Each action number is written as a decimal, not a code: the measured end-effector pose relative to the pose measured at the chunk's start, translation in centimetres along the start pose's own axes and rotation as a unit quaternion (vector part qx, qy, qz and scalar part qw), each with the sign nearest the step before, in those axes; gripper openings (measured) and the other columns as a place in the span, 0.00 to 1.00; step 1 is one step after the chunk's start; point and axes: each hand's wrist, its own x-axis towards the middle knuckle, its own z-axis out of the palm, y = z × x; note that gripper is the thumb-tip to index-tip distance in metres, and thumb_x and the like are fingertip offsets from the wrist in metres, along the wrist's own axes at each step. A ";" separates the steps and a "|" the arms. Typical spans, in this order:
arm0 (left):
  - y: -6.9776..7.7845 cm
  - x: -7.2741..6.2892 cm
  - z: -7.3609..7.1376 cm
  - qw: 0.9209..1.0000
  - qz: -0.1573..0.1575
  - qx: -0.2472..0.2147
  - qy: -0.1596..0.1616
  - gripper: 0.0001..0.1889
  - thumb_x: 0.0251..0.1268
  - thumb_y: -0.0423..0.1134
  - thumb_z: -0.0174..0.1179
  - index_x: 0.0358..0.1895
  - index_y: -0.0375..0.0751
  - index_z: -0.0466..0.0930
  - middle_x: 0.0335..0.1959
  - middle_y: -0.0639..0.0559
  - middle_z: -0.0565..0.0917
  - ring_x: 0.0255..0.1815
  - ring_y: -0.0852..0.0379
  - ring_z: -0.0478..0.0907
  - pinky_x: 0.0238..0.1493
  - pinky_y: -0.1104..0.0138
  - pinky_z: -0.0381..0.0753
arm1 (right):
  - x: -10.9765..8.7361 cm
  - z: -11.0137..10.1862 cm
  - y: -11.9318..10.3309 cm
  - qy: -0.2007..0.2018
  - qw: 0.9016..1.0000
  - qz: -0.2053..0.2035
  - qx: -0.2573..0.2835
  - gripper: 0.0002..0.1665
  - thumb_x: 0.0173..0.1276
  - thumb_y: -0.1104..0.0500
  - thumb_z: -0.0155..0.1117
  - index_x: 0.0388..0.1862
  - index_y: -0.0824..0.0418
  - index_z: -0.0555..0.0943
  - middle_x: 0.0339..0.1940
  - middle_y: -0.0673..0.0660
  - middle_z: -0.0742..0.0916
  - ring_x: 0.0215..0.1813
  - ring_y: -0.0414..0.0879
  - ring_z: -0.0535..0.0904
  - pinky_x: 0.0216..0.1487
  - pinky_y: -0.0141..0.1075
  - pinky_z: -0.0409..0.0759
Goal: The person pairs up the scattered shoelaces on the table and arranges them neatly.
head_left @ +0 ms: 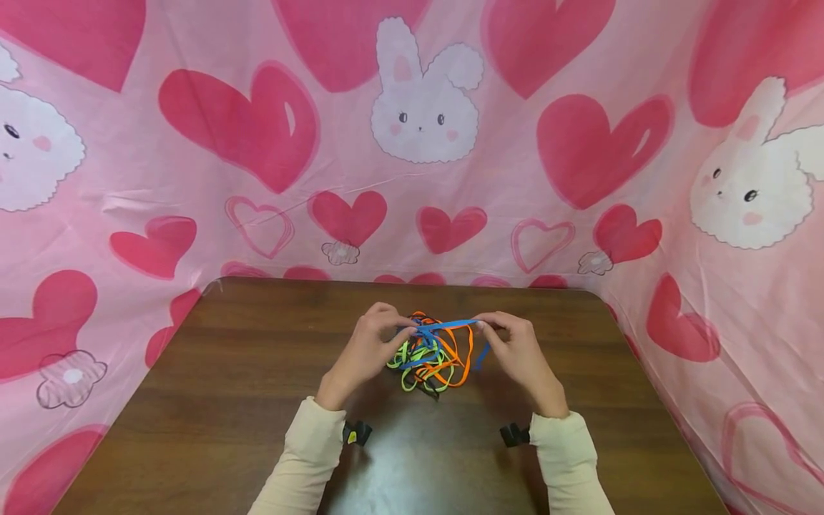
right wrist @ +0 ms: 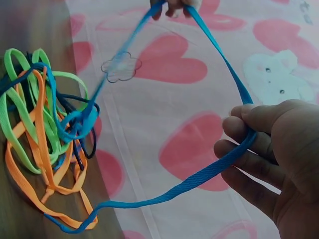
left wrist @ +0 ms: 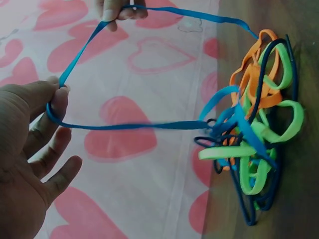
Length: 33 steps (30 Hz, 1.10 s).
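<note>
A flat blue shoelace (head_left: 450,325) stretches between both hands above a tangled pile. My left hand (head_left: 375,341) pinches it between thumb and index finger, the other fingers spread loosely in the left wrist view. Thumb and fingers of my right hand (head_left: 518,350) pinch the lace farther along. From the left hand the lace runs down to a blue knotted clump (right wrist: 79,124) in the pile; from the right hand its tail drops to the table beside the orange laces. Orange laces (head_left: 465,357), lime green laces (left wrist: 294,119) and dark cords (left wrist: 294,64) lie looped together under the hands.
The laces lie on a brown wooden table (head_left: 257,372), toward its far edge. Pink fabric (head_left: 425,179) with hearts and rabbits hangs behind the table and along both sides. A black strap mount (head_left: 356,433) shows at the left wrist, another (head_left: 515,434) at the right.
</note>
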 end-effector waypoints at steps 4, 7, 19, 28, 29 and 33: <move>0.0 0.0 -0.9 1.000 -0.005 0.001 0.006 0.09 0.60 0.31 0.73 0.44 0.39 0.91 0.30 0.55 0.83 0.46 0.56 0.74 0.47 0.58 0.79 | 0.0 -0.4 0.4 0.021 1.000 -0.007 -0.002 0.08 0.70 0.69 0.66 0.44 0.62 0.88 0.33 0.52 0.90 0.35 0.48 0.87 0.42 0.24 0.81; -0.1 -0.1 -1.4 1.000 -0.002 0.001 0.015 0.09 0.59 0.30 0.73 0.43 0.39 0.91 0.29 0.56 0.82 0.46 0.56 0.74 0.46 0.57 0.78 | -0.1 -0.7 0.5 0.035 0.999 -0.014 -0.001 0.09 0.68 0.71 0.67 0.44 0.64 0.88 0.33 0.56 0.90 0.35 0.50 0.87 0.43 0.21 0.78; -0.7 -0.7 -3.0 0.999 0.015 0.026 0.039 0.08 0.62 0.31 0.71 0.43 0.41 0.91 0.34 0.55 0.86 0.50 0.54 0.76 0.52 0.57 0.77 | -0.5 -1.5 1.8 0.037 0.999 -0.014 -0.007 0.09 0.68 0.71 0.67 0.45 0.66 0.88 0.34 0.62 0.90 0.36 0.52 0.87 0.45 0.17 0.76; -1.7 -1.5 -3.9 0.997 0.008 0.046 0.054 0.09 0.60 0.29 0.72 0.43 0.40 0.90 0.37 0.53 0.87 0.49 0.52 0.77 0.51 0.57 0.76 | -0.9 -2.1 2.8 0.052 0.998 -0.020 -0.028 0.10 0.65 0.73 0.68 0.44 0.66 0.88 0.35 0.58 0.90 0.36 0.47 0.86 0.45 0.17 0.75; -1.8 -1.6 -4.0 0.997 0.008 0.048 0.056 0.08 0.60 0.29 0.71 0.43 0.40 0.90 0.37 0.53 0.87 0.49 0.52 0.77 0.51 0.57 0.76 | -1.0 -2.1 2.9 0.050 0.998 -0.017 -0.031 0.10 0.66 0.73 0.68 0.44 0.66 0.88 0.35 0.58 0.90 0.36 0.47 0.86 0.45 0.17 0.75; -2.3 -2.1 -4.5 0.997 0.008 0.056 0.061 0.08 0.61 0.29 0.71 0.42 0.40 0.90 0.36 0.52 0.87 0.49 0.52 0.77 0.51 0.57 0.76 | -1.3 -2.3 3.3 0.045 0.998 -0.007 -0.041 0.09 0.66 0.72 0.68 0.44 0.65 0.89 0.37 0.59 0.91 0.38 0.45 0.85 0.45 0.18 0.75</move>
